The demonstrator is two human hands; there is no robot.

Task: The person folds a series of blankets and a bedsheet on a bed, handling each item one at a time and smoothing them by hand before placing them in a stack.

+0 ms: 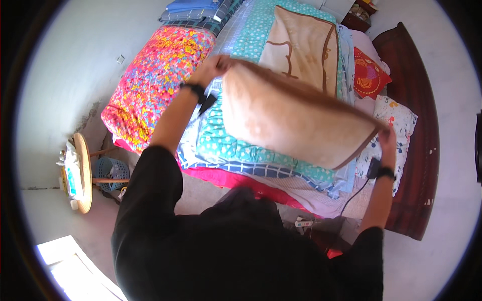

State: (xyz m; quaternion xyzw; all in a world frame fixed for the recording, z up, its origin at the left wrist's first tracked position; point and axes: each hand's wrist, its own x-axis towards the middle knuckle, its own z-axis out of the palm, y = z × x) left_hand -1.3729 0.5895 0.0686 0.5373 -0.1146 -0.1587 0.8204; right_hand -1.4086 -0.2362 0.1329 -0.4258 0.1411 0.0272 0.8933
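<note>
A beige blanket (293, 118) with a dark brown border hangs stretched between my two hands over the bed, blurred by motion. My left hand (212, 69) is closed on its upper left corner, and my right hand (387, 140) grips the corner at the right. Farther back, a beige layer with brown line patterns lies spread on the bed; where it joins the raised part is hidden. Beneath lies a turquoise quilt (217, 144) with white flower dots, its near edge showing below the blanket. Both my wrists wear black bands.
A bright floral folded quilt (160, 80) sits left of the blanket, with folded blue bedding (193, 12) behind it. At right are a red cushion (370, 74), a white patterned pillow (399, 118) and the dark wooden headboard (414, 130). A round table (84, 173) and blue basket (111, 173) stand left.
</note>
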